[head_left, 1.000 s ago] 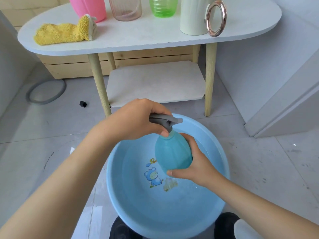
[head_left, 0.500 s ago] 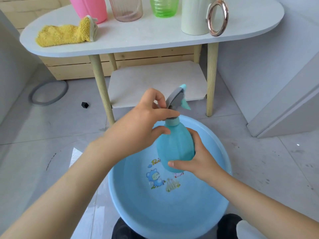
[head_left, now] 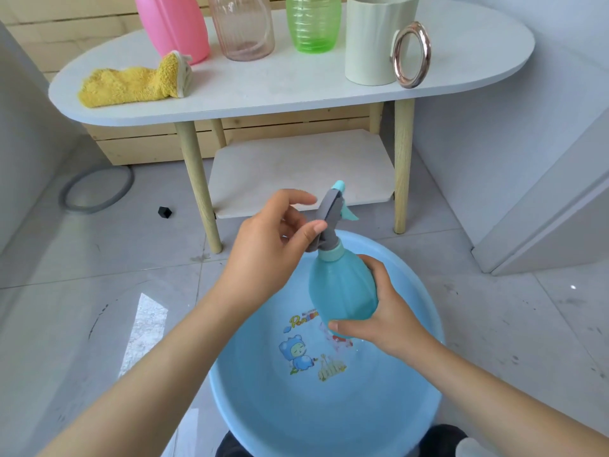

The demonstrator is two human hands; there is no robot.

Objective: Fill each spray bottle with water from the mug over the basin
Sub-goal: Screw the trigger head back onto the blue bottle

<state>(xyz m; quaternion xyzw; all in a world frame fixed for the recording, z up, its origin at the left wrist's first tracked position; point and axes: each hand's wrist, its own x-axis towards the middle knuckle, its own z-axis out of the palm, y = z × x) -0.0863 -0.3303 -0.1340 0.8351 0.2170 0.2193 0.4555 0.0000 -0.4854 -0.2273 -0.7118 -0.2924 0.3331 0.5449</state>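
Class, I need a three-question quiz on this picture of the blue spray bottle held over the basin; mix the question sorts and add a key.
1. True or false: the blue spray bottle stands on the white table.
2. Which hand grips the bottle's body? A) left hand B) right hand
3. Fill in: the grey spray head is pinched by the ____ hand.

Key: 1 false, it is held above the blue basin; 2 B; 3 left.

Blue spray bottle upright over blue basin, grey/teal trigger head on; pink, clear, green bottles + cream mug along table's back edge.
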